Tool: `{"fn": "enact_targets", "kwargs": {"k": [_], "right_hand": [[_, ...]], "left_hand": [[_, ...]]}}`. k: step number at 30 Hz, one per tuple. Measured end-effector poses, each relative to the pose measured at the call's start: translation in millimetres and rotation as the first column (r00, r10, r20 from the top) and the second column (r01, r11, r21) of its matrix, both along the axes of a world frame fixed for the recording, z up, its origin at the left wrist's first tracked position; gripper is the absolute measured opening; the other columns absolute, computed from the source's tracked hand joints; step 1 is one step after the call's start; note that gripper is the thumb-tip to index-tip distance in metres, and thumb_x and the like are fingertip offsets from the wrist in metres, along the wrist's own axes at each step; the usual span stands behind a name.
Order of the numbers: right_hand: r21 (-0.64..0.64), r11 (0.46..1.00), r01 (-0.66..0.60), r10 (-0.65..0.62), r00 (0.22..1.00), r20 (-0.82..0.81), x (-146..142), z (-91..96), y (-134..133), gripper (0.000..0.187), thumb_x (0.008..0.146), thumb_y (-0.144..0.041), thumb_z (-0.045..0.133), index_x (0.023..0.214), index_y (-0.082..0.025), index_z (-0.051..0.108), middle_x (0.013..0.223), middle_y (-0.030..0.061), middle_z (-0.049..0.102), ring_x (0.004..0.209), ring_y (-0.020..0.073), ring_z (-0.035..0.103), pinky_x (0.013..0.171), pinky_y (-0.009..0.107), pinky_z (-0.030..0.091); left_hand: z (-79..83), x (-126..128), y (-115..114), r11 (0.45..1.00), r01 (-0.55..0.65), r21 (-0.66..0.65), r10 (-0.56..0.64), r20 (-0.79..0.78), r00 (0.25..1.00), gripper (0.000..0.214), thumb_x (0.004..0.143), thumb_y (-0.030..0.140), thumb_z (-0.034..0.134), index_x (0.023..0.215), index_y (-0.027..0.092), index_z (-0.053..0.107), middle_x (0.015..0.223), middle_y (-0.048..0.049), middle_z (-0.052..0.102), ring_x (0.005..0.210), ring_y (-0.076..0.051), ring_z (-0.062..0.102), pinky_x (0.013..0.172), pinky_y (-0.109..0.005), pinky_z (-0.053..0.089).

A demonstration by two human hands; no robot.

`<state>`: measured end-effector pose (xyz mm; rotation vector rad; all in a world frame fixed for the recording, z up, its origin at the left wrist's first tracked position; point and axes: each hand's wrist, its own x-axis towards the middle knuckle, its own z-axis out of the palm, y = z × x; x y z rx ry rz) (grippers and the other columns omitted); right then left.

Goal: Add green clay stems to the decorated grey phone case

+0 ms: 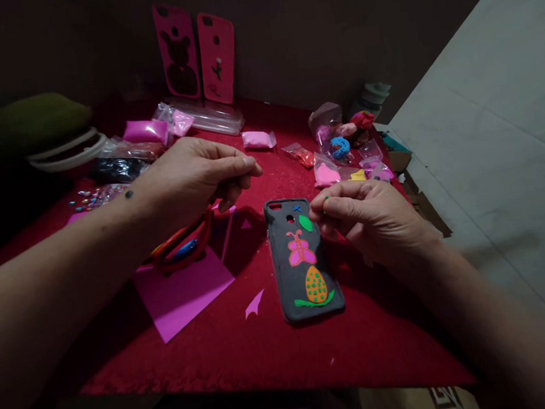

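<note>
A dark grey phone case [288,293] lies flat on the red cloth between my hands. On it are a pink and orange butterfly [301,251], an orange oval with green dots [315,282], a green leaf shape [306,223] and a small blue piece [297,208]. My right hand [370,214], just right of the case's upper end, pinches a tiny green bit of clay [327,198] between thumb and forefinger. Up and to the left of the case, my left hand [216,168] hovers with thumb and forefinger pressed together; whether anything is between them is hidden.
Red-handled scissors [183,251] and a pink sheet [185,296] lie beneath my left forearm. A pink scrap [254,304] sits left of the case. Bags of coloured clay [326,172] lie beyond my right hand. Two decorated pink cases [218,55] stand at the back.
</note>
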<state>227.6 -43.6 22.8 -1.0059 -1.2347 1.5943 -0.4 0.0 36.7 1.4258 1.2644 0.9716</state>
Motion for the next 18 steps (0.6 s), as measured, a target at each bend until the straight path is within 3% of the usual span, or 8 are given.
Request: {"fn": "enact_targets", "kwargs": {"k": [11, 18], "right_hand": [[-0.128, 0.992, -0.005, -0.001, 0.999, -0.049, -3.9, 2.0, -1.2, 0.024, 0.064, -0.034, 0.093, 0.073, -0.017, 0.080, 0.070, 0.0052, 0.076, 0.052, 0.0093, 0.063, 0.049, 0.019, 0.047], [-0.111, 0.993, -0.030, 0.023, 0.998, -0.066, -3.1, 1.7, -1.1, 0.023, 0.063, -0.033, 0.094, 0.070, -0.017, 0.079, 0.067, 0.0046, 0.075, 0.052, 0.0085, 0.062, 0.051, 0.019, 0.047]], "left_hand": [[3.8, 0.5, -2.1, 0.999, 0.020, -0.035, -0.020, -0.001, 1.000, 0.026, 0.092, 0.017, 0.065, 0.067, 0.013, 0.068, 0.052, -0.0008, 0.061, 0.043, -0.006, 0.049, 0.042, -0.020, 0.034], [6.2, 2.4, -4.3, 0.999, -0.004, -0.044, 0.005, 0.014, 1.000, 0.024, 0.090, 0.013, 0.064, 0.066, 0.013, 0.069, 0.054, -0.0015, 0.062, 0.042, -0.006, 0.047, 0.041, -0.021, 0.033]]}}
